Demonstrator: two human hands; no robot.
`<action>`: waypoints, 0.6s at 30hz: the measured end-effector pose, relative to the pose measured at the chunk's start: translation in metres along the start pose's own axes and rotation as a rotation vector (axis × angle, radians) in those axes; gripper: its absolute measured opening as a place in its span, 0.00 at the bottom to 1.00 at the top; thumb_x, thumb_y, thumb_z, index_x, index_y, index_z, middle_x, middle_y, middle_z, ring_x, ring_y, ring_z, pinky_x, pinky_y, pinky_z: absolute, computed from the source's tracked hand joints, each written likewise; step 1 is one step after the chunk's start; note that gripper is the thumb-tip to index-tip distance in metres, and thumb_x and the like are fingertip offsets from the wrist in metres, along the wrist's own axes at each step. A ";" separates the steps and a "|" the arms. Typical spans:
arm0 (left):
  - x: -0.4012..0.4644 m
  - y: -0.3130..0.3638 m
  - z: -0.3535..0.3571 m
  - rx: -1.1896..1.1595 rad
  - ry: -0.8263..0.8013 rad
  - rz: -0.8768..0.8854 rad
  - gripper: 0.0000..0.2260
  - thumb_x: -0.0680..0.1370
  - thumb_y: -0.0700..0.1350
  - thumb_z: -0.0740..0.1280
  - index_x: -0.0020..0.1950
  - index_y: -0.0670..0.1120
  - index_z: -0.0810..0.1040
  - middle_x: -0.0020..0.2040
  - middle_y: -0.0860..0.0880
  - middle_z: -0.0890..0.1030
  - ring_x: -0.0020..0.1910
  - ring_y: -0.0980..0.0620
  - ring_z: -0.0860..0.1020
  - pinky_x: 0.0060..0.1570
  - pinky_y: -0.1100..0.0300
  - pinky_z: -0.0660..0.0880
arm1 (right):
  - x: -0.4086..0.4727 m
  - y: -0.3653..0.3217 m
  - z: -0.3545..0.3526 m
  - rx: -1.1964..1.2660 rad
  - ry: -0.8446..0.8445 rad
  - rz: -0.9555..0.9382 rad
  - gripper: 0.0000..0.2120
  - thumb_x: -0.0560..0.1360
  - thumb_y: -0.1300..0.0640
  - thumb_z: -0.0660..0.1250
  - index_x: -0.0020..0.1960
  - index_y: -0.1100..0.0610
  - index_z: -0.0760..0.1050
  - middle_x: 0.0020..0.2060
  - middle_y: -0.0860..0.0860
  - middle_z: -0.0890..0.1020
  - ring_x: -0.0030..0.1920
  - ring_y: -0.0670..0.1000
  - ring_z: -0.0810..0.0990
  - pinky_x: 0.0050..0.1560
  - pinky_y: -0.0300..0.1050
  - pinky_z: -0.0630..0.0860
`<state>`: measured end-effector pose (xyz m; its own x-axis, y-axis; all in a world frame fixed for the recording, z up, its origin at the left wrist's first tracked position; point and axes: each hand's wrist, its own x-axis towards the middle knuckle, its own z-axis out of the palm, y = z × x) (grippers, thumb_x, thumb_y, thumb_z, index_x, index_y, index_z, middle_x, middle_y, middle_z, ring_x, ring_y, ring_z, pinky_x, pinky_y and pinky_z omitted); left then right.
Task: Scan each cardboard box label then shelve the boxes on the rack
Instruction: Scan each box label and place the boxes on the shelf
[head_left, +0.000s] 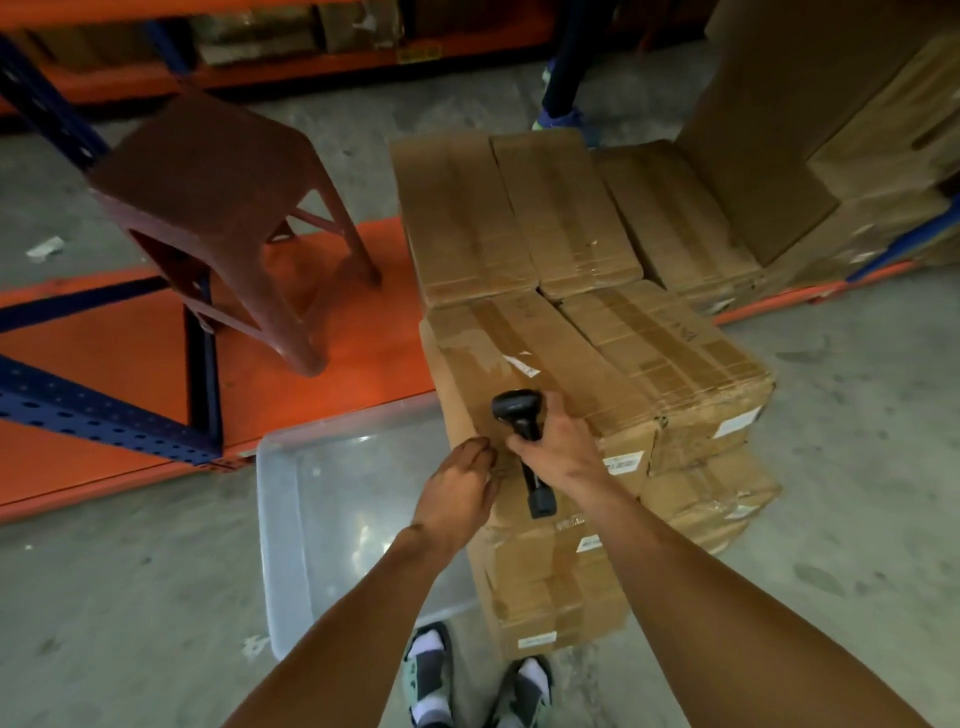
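Observation:
A stack of long cardboard boxes (597, 358) stands on the floor in front of me, with small white labels on their near ends. My right hand (558, 447) grips a black handheld scanner (519, 415) over the near end of the top left box (524, 353). My left hand (460, 488) rests with its fingertips against that box's near left corner and holds nothing. More boxes (519, 213) lie behind on the orange rack shelf (322, 332).
A brown plastic stool (218, 208) stands on the low orange shelf, beside blue rack uprights (202, 374). A clear plastic bin (337, 519) sits on the floor at the left of the stack. Large cartons (831, 135) fill the right. Another person's feet (563, 111) show at the back.

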<state>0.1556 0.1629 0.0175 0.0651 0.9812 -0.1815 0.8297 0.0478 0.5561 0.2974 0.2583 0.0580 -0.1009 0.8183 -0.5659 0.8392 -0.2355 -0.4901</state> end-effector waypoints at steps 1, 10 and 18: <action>0.002 0.001 0.001 0.016 0.000 0.003 0.16 0.80 0.43 0.67 0.66 0.38 0.77 0.66 0.41 0.78 0.65 0.41 0.76 0.63 0.52 0.73 | -0.001 0.003 0.000 0.059 0.009 0.016 0.24 0.76 0.46 0.73 0.65 0.51 0.66 0.51 0.53 0.79 0.58 0.61 0.81 0.51 0.47 0.74; 0.030 0.030 0.018 0.095 -0.290 -0.190 0.28 0.82 0.63 0.55 0.80 0.61 0.49 0.77 0.42 0.49 0.70 0.31 0.63 0.61 0.40 0.74 | -0.060 0.085 -0.021 0.801 0.127 0.046 0.22 0.75 0.56 0.68 0.65 0.39 0.69 0.40 0.51 0.85 0.36 0.53 0.84 0.34 0.48 0.82; 0.030 0.018 0.055 -0.004 -0.158 -0.219 0.32 0.76 0.68 0.61 0.77 0.71 0.51 0.81 0.49 0.42 0.76 0.29 0.52 0.67 0.32 0.68 | -0.081 0.171 -0.018 0.932 0.298 -0.040 0.22 0.80 0.59 0.67 0.69 0.42 0.67 0.41 0.57 0.84 0.31 0.56 0.80 0.31 0.49 0.80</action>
<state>0.2032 0.1829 -0.0221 -0.0301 0.9062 -0.4218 0.8314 0.2569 0.4927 0.4589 0.1614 0.0316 0.1265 0.9035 -0.4094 0.0666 -0.4195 -0.9053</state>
